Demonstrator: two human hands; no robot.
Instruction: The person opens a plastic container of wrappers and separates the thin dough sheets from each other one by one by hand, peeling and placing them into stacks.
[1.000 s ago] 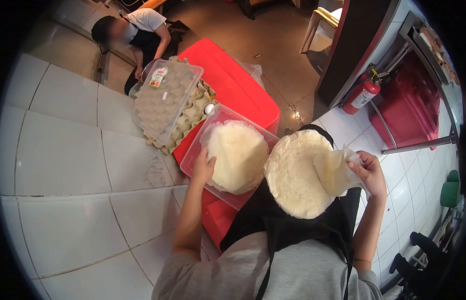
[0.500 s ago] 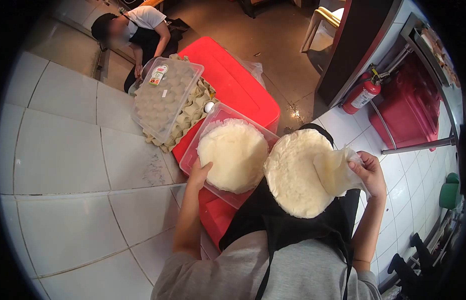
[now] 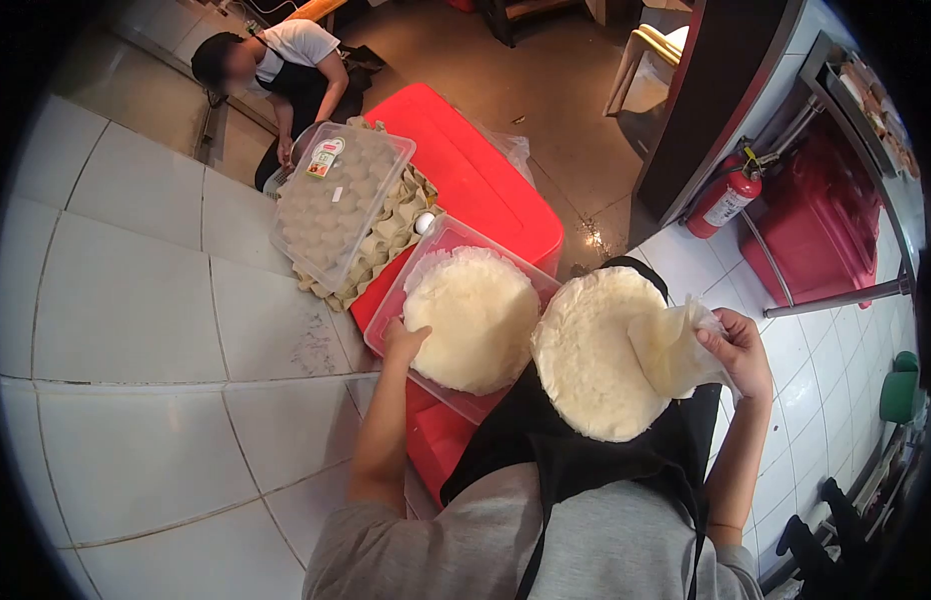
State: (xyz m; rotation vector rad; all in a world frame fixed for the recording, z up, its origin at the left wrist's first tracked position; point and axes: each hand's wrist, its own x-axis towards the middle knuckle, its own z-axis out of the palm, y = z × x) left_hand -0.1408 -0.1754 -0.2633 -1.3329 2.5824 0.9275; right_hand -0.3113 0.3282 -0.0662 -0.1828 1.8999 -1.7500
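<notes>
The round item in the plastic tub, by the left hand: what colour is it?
The round item is creamy white, seen best in the head view.

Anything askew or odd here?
Slightly: the clear plastic lid lies offset on the egg trays, leaving one edge bare, and a lone white egg sits uncovered there. No obvious damage.

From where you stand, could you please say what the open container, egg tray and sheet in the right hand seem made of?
Open container: probably smooth plastic; red shows through it.
Egg tray: likely moulded paper pulp, matte, with bumpy cups.
Sheet in the right hand: thin, wrinkled, translucent; plastic film or waxed paper, unclear which.
</notes>
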